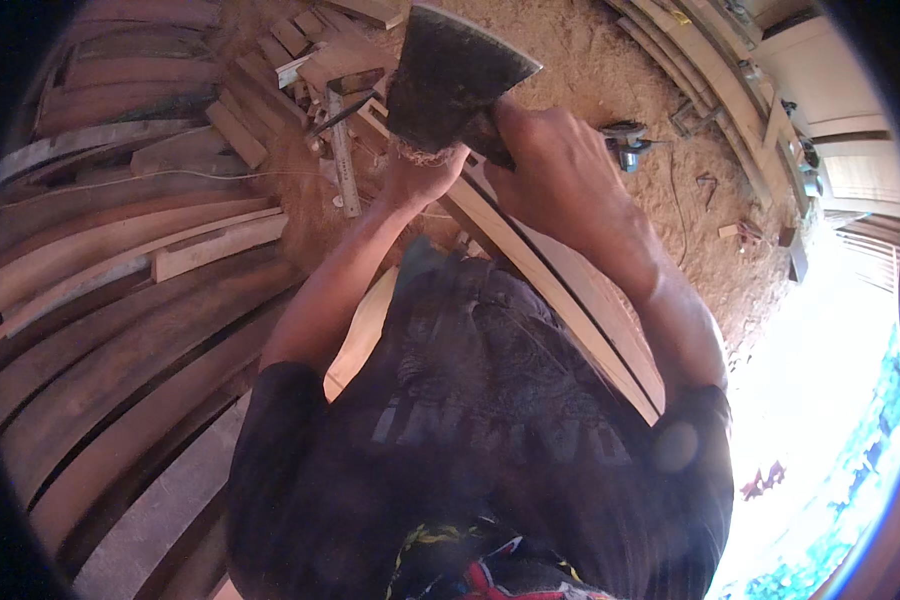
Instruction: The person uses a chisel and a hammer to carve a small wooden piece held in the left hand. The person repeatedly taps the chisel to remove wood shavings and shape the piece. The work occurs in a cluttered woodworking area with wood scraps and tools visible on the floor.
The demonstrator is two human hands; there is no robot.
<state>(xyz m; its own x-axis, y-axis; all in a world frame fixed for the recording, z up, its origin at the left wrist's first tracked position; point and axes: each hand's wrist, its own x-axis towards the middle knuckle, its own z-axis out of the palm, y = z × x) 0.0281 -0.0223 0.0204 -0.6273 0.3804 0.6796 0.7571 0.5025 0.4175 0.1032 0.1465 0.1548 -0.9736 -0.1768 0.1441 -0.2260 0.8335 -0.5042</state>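
Straight ahead of the chest, the hatchet (450,75) sits head-up, blade flat toward the camera, with the right hand (550,165) clamped on its handle just below the head and the left hand (420,180) closed on the top end of the curved wooden stave (560,290). Stave's long axis runs from the hands down-right past the right forearm; both hands nearly touch, right one nearer the blade. Handle, cutting edge contact and stave's lower end are hidden by hands and torso.
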